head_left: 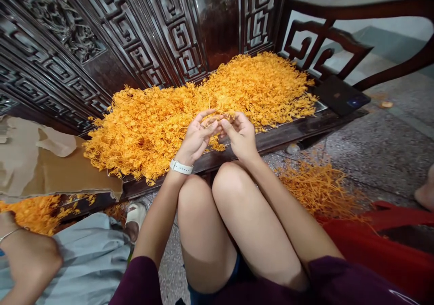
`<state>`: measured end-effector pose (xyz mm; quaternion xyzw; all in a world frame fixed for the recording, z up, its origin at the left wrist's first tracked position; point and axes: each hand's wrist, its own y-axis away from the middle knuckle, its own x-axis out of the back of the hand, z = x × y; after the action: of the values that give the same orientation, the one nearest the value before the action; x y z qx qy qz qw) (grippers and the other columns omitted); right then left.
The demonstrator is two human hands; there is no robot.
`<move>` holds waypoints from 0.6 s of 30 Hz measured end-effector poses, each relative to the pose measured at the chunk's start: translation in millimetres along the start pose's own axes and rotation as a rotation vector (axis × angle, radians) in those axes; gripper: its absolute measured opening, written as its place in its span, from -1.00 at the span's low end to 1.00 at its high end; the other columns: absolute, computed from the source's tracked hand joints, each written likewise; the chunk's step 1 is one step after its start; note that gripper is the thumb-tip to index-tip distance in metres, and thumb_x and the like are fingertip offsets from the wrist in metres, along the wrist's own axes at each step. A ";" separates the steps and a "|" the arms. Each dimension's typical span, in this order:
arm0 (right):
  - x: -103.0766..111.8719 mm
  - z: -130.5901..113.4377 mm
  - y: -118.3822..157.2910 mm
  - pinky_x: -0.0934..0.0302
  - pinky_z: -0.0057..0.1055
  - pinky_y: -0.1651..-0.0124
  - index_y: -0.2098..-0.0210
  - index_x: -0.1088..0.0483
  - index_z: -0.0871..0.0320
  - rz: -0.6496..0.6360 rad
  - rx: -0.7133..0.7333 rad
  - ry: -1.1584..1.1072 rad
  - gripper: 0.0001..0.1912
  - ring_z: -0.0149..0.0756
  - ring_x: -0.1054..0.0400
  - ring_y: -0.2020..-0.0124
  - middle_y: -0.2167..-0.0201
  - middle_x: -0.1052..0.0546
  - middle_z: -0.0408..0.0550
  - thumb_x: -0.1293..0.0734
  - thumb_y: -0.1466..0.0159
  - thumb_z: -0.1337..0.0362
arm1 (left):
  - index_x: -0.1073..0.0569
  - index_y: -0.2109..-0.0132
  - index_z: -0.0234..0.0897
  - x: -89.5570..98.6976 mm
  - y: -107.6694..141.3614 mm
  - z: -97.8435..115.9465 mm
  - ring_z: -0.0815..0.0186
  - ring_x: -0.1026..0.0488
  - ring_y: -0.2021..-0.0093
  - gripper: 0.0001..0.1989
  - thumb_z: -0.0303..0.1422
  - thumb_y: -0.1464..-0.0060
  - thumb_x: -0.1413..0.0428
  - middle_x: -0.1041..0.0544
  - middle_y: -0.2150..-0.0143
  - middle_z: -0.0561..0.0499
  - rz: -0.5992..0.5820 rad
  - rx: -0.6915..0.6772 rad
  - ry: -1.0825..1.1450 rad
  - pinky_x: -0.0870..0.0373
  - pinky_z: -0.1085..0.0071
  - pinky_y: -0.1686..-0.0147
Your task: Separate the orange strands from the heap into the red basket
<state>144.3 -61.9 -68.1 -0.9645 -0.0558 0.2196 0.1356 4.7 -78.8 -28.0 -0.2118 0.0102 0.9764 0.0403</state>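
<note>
A wide heap of orange, curly, thread-like pieces (145, 124) covers the dark wooden bench (288, 129). Over its front edge, my left hand (198, 138) and my right hand (240, 135) meet with fingertips close together. Both hands pinch a thin orange strand (213, 119) between thumbs and fingers. A small orange cluster (217, 144) hangs just below the fingers. On my left wrist is a white band (181, 166).
Torn cardboard (77, 169) lies at the left, near another person's arm and grey clothing (91, 255). A dark phone (341, 95) rests on the bench's right end. Orange stems (318, 187) pile on the floor beside a red object (379, 251). Carved panels (162, 20) rise behind.
</note>
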 end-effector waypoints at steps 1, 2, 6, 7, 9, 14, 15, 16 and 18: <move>1.3 0.2 -0.2 -0.29 -0.39 0.35 0.27 -0.40 0.05 0.032 0.025 0.029 -0.61 -0.37 -0.35 0.41 0.32 -0.49 -0.14 -0.53 -0.29 -0.09 | -0.57 -0.07 -0.18 0.7 0.4 0.4 0.36 -0.64 0.04 -0.63 -0.45 -0.12 -0.39 -0.68 0.07 0.01 -0.015 0.004 -0.021 -0.52 0.42 -0.07; 3.1 -0.2 -0.3 -0.26 -0.40 0.36 0.30 -0.38 0.05 0.062 0.043 0.059 -0.60 -0.38 -0.32 0.43 0.36 -0.46 -0.16 -0.53 -0.30 -0.08 | -0.58 -0.08 -0.17 1.8 0.6 0.6 0.34 -0.63 0.01 -0.64 -0.42 -0.14 -0.38 -0.68 0.05 -0.01 -0.024 0.010 -0.046 -0.51 0.41 -0.06; 8.3 -4.0 0.3 -0.20 -0.40 0.38 0.22 -0.39 0.03 0.096 0.034 0.090 -0.58 -0.38 -0.29 0.46 0.43 -0.38 -0.21 -0.55 -0.26 -0.11 | -0.65 -0.06 -0.19 6.9 -0.7 -2.4 0.33 -0.60 0.03 -0.71 -0.31 -0.19 -0.37 -0.69 0.11 -0.04 -0.027 0.055 -0.126 -0.44 0.45 0.01; 8.4 -4.6 0.8 -0.19 -0.40 0.39 0.18 -0.39 0.02 0.088 0.019 0.083 -0.55 -0.37 -0.29 0.46 0.43 -0.39 -0.21 -0.56 -0.24 -0.12 | -0.67 -0.03 -0.20 7.7 -1.5 -4.0 0.35 -0.59 0.09 -0.70 -0.28 -0.17 -0.39 -0.68 0.16 -0.03 -0.021 0.066 -0.142 -0.42 0.45 0.03; 7.7 -5.4 2.4 -0.15 -0.38 0.41 0.16 -0.39 0.01 0.069 -0.008 0.082 -0.53 -0.35 -0.30 0.46 0.44 -0.40 -0.20 -0.56 -0.23 -0.15 | -0.68 0.03 -0.23 8.1 -3.0 -7.0 0.37 -0.54 0.20 -0.70 -0.21 -0.14 -0.42 -0.64 0.27 -0.01 -0.017 0.072 -0.189 -0.40 0.45 0.09; 9.0 -7.0 7.3 -0.10 -0.35 0.40 0.19 -0.39 0.01 -0.002 0.007 0.171 -0.63 -0.33 -0.27 0.48 0.47 -0.40 -0.19 -0.43 -0.38 -0.13 | -0.67 0.19 -0.24 4.8 -3.4 -8.5 0.38 -0.47 0.24 -0.72 -0.11 -0.15 -0.39 -0.60 0.25 0.01 -0.018 0.044 -0.302 -0.35 0.47 0.21; 10.4 -7.2 8.3 -0.10 -0.35 0.39 0.18 -0.39 0.01 -0.045 0.016 0.212 -0.65 -0.33 -0.26 0.48 0.47 -0.39 -0.19 -0.41 -0.41 -0.12 | -0.67 0.20 -0.24 4.2 -3.2 -8.2 0.38 -0.47 0.22 -0.70 -0.09 -0.14 -0.40 -0.61 0.22 0.00 -0.009 0.036 -0.300 -0.35 0.48 0.21; 12.0 -7.4 9.1 -0.09 -0.35 0.36 0.17 -0.40 0.02 -0.095 0.024 0.258 -0.66 -0.33 -0.25 0.46 0.46 -0.38 -0.19 -0.40 -0.42 -0.11 | -0.67 0.21 -0.25 3.8 -3.0 -8.0 0.39 -0.47 0.21 -0.68 -0.07 -0.12 -0.40 -0.62 0.20 0.00 -0.004 0.027 -0.291 -0.35 0.48 0.21; 15.2 -7.6 10.3 -0.09 -0.35 0.33 0.17 -0.39 0.04 -0.177 0.037 0.332 -0.67 -0.33 -0.23 0.44 0.45 -0.37 -0.19 -0.38 -0.45 -0.08 | -0.67 0.23 -0.27 3.5 -3.2 -8.3 0.41 -0.45 0.24 -0.65 -0.05 -0.09 -0.43 -0.61 0.23 0.00 -0.012 0.009 -0.266 -0.36 0.48 0.21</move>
<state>161.7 -71.0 -70.6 -0.9762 -0.1129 0.0454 0.1794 5.2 -75.7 -37.0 -0.0802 0.0077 0.9956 0.0479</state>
